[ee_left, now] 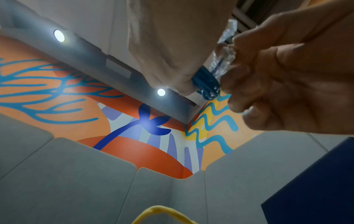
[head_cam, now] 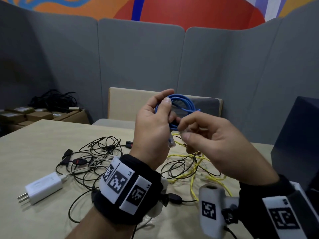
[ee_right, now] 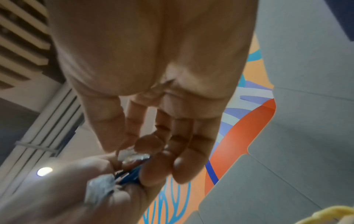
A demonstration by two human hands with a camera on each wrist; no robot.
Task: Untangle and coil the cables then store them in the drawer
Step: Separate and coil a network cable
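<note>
My left hand point(head_cam: 153, 128) grips the coiled blue cable point(head_cam: 181, 107) above the bench point(head_cam: 43, 135); at its 3 o'clock, my right hand point(head_cam: 212, 144) pinches the cable's clear plug point(ee_right: 134, 156).

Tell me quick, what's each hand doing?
Left hand: grips the coiled blue network cable.
Right hand: pinches that cable's clear plastic plug.

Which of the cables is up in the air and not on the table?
The blue cable, wound into loops, held above the table by the left hand and right hand. The yellow cable and thin black cables lie on the tabletop.
</note>
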